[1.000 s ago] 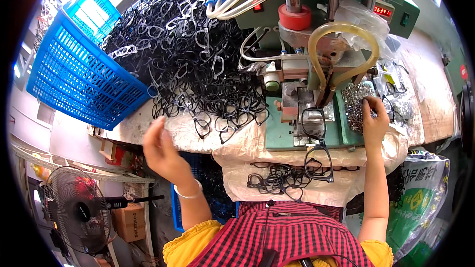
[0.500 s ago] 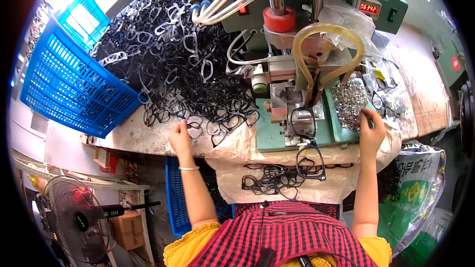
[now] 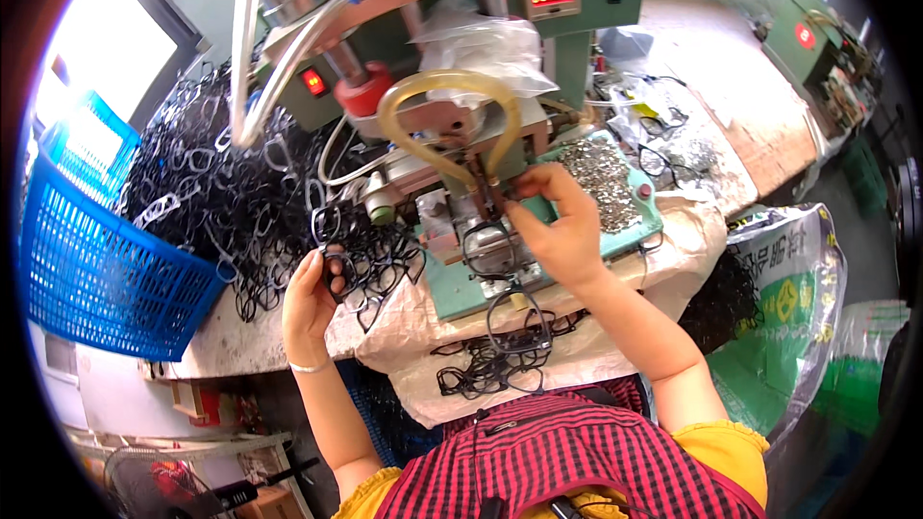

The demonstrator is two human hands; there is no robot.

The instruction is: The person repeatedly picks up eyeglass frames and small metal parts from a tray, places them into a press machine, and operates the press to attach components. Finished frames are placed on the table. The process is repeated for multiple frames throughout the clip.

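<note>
Left hand (image 3: 310, 300) closed around black frame (image 3: 338, 264)

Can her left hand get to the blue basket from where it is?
Probably yes. The left hand rests on the black frames right beside the blue basket, and only loose frames lie between them.

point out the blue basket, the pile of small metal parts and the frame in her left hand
blue basket (image 3: 96, 274), head view, on its mesh side wall
pile of small metal parts (image 3: 601, 183), head view, middle of the heap
black frame (image 3: 338, 264), head view, on the rim by the left hand's fingers
</note>
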